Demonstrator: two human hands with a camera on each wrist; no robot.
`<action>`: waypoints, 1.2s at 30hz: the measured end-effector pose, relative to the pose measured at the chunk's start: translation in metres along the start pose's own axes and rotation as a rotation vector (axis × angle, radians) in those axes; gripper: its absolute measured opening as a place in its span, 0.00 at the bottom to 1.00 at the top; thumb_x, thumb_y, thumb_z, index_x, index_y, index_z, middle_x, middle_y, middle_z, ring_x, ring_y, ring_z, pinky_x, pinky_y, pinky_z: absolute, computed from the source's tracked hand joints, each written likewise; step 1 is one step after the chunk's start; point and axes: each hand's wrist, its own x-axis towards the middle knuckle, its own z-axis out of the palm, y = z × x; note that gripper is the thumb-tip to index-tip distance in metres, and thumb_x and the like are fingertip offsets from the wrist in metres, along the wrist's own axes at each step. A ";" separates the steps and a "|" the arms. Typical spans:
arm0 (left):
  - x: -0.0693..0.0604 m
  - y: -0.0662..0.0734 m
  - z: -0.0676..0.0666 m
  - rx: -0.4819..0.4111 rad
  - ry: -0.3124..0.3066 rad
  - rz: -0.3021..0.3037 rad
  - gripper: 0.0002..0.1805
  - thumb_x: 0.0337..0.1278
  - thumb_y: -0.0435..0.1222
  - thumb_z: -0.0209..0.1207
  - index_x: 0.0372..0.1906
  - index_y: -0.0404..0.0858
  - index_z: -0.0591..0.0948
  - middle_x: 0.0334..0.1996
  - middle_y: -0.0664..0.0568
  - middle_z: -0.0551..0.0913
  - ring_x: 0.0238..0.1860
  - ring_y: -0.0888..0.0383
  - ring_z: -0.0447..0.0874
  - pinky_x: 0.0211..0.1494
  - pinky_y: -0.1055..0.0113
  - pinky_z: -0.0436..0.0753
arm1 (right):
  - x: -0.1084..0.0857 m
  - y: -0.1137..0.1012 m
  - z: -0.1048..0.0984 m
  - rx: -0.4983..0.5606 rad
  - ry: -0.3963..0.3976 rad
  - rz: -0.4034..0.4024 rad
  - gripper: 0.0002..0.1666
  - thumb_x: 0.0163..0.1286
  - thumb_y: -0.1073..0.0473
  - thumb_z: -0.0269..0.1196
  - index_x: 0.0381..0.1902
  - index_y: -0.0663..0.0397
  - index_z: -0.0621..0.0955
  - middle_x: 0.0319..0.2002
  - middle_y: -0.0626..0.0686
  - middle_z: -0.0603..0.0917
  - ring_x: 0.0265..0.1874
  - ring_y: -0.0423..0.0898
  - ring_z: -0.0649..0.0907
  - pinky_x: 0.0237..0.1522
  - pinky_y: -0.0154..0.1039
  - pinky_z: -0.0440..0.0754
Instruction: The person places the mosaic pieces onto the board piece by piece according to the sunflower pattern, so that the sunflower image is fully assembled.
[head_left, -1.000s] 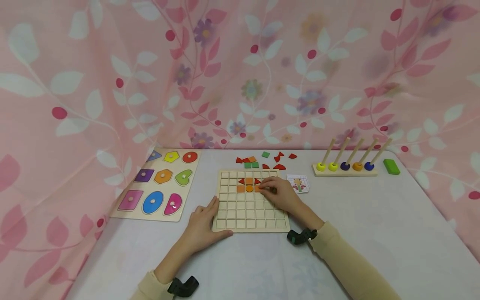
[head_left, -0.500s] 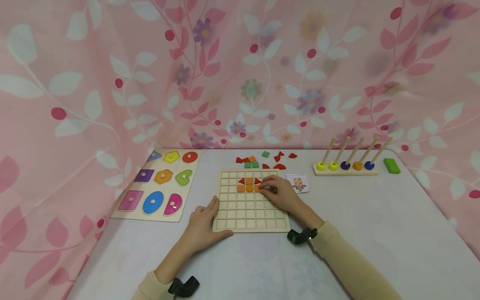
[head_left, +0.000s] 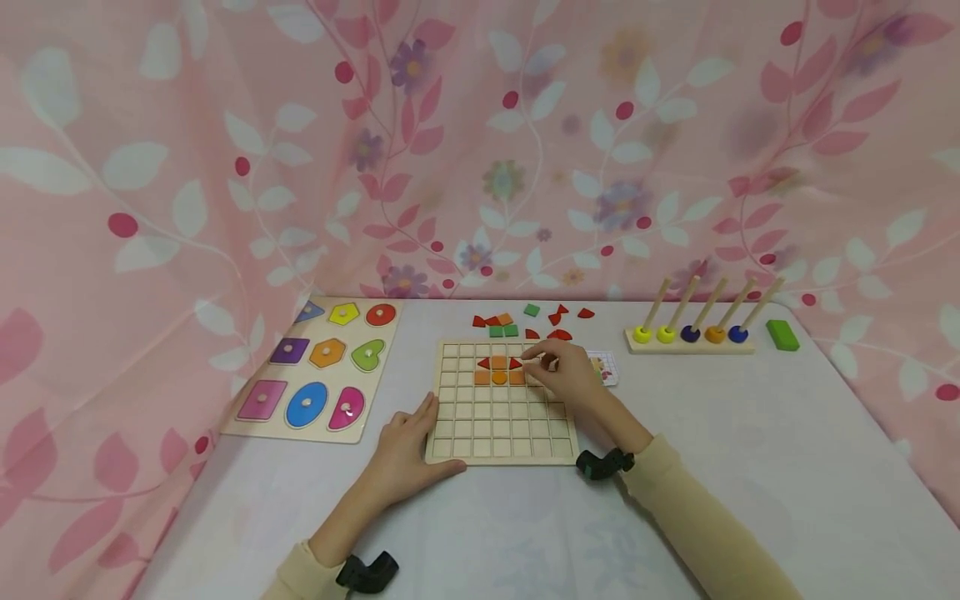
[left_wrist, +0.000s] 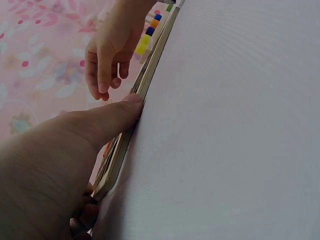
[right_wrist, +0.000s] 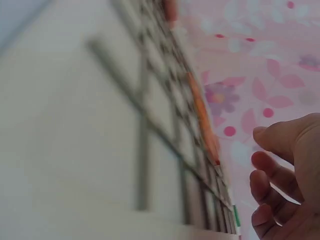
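A wooden grid board [head_left: 491, 427] lies on the table. On it are two red triangles [head_left: 516, 363], an orange circle [head_left: 499, 378] and several orange squares [head_left: 482, 378]. My left hand [head_left: 403, 454] rests at its near left corner, thumb along the front edge and fingers along the left side. In the left wrist view the thumb [left_wrist: 107, 120] touches the board's edge. My right hand [head_left: 566, 375] hovers over the upper right of the grid, fingers loosely bent, with nothing visible between them. It partly covers a pattern card [head_left: 606, 367].
Loose red pieces [head_left: 558, 334] and green squares [head_left: 510, 331] lie behind the board. A shape puzzle [head_left: 341, 333] is at left. At back right stand a peg rack [head_left: 693, 346] with coloured beads and a green block [head_left: 783, 335].
My right hand has come away from the right-hand orange square and shifted slightly up and right, now covering part of the card. The left hand has stayed in place.
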 end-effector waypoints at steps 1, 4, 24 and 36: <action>0.000 0.000 0.000 -0.002 -0.001 -0.002 0.64 0.47 0.61 0.78 0.83 0.35 0.62 0.84 0.47 0.58 0.55 0.53 0.69 0.51 0.58 0.71 | 0.004 -0.001 -0.003 -0.011 0.004 -0.006 0.10 0.73 0.60 0.71 0.49 0.56 0.90 0.44 0.52 0.89 0.36 0.47 0.81 0.35 0.36 0.77; 0.001 -0.001 0.000 -0.006 -0.002 -0.005 0.64 0.47 0.62 0.78 0.83 0.36 0.62 0.85 0.47 0.58 0.55 0.53 0.69 0.50 0.59 0.71 | 0.020 -0.003 -0.010 -0.023 0.010 -0.001 0.12 0.73 0.60 0.71 0.51 0.59 0.90 0.46 0.56 0.90 0.38 0.49 0.83 0.35 0.36 0.76; -0.001 -0.005 0.002 0.020 0.027 -0.008 0.65 0.44 0.65 0.78 0.83 0.40 0.63 0.85 0.53 0.58 0.60 0.51 0.63 0.56 0.54 0.67 | 0.108 0.036 0.006 -0.086 -0.109 0.054 0.14 0.78 0.62 0.65 0.57 0.58 0.89 0.50 0.61 0.87 0.36 0.52 0.79 0.38 0.40 0.76; 0.000 -0.006 0.002 0.058 0.032 0.019 0.65 0.44 0.67 0.76 0.83 0.39 0.64 0.84 0.51 0.59 0.57 0.52 0.68 0.56 0.54 0.67 | 0.117 0.039 0.008 -0.084 -0.103 0.089 0.13 0.78 0.62 0.65 0.55 0.59 0.90 0.53 0.62 0.88 0.43 0.55 0.85 0.48 0.48 0.83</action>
